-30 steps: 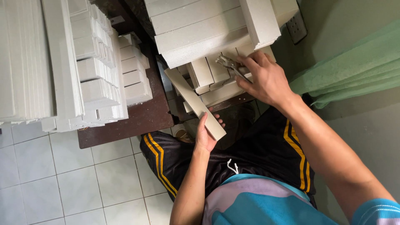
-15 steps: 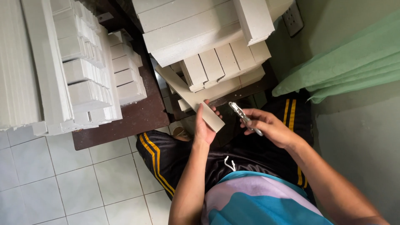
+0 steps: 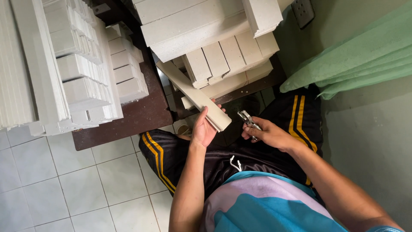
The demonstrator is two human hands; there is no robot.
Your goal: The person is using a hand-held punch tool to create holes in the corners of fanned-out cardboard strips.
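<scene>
My left hand [image 3: 204, 127] grips the near end of a long flat white box [image 3: 193, 94] that slants up and away toward the stacks. My right hand [image 3: 268, 134] sits over my lap, closed around a small metal stapler-like tool [image 3: 248, 120] whose jaws point up toward the box's end. The tool is a short gap to the right of the box, apart from it. I am seated, with black shorts with yellow stripes [image 3: 180, 154] below both hands.
A stack of folded white boxes [image 3: 214, 38] rests on a dark table ahead. More white boxes [image 3: 86, 73] are piled on a brown table [image 3: 137, 118] at left. A green cloth [image 3: 356, 60] hangs at right beside a wall socket [image 3: 303, 10]. White floor tiles [image 3: 86, 184] lie below.
My right hand has come down from the box stack with the metal tool to my lap. The left hand has stayed holding the long box, which now sits slightly lower.
</scene>
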